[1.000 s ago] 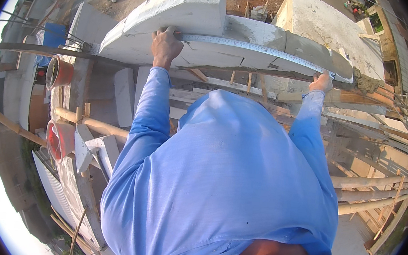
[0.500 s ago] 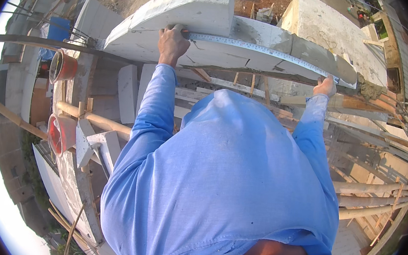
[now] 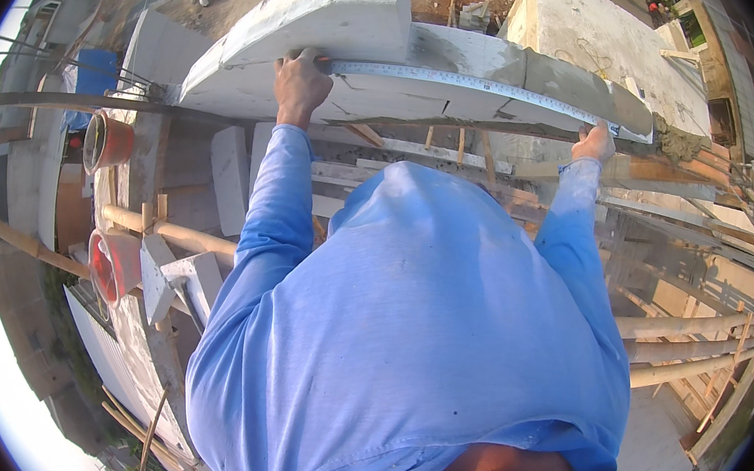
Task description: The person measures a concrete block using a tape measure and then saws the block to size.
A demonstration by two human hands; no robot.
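Measuring tape laid along a pale block wall, seen from the head. The pale ribbon of the measuring tape (image 3: 464, 82) carries fine dark graduations and printed characters, too small here to be read reliably; a darker marked patch lies near its right end. The tape runs from hand to hand along the wall (image 3: 381, 102), near the upper edge of its near face, and appears bowed in the fisheye view. The left hand (image 3: 302, 88) is closed at the tape's left end, a small bit of orange showing at its fingertips; what the palm encloses is hidden. The right hand (image 3: 594, 143) pinches the tape's right end from below, its thumb contact unclear.

Edges: an upper block (image 3: 330, 18) rests on the left part of the wall, its end face rising just above the tape. To the right of that face, the top of the lower course lies exposed, smeared with grey mortar (image 3: 565, 88), as far as a rough mortar lump (image 3: 679, 145) beyond the right hand. Between the forearms, open room separates the wall from the blue garment (image 3: 433, 314). Two red buckets (image 3: 116, 142) stand well apart, to the left.
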